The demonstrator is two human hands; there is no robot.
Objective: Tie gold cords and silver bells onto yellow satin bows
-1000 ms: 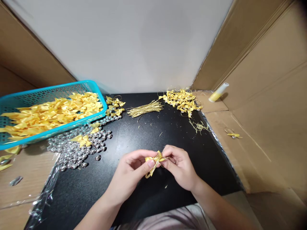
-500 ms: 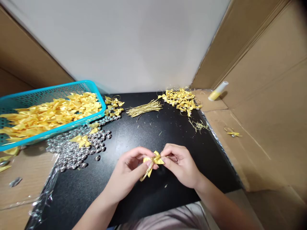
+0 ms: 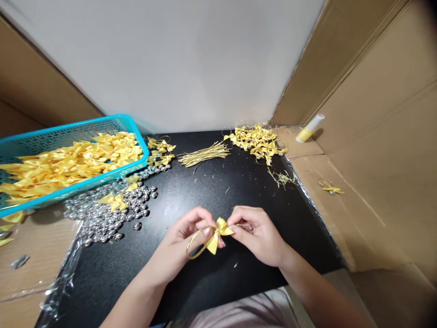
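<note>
Wht wall [image 3: 205, 59] btwn cardbd panels [image 3: 321, 59], wht/yel tube [image 3: 310, 128] on R

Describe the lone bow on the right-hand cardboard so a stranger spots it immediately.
Find the black tabletop, then the cardboard off its right edge. The yellow bow lies there, nearer than the white-and-yellow tube. Unlike the heaped bows, it sits alone.

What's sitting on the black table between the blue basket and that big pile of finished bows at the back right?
Small bows and gold ties lie between the basket and the bow pile, in the head view.
</note>
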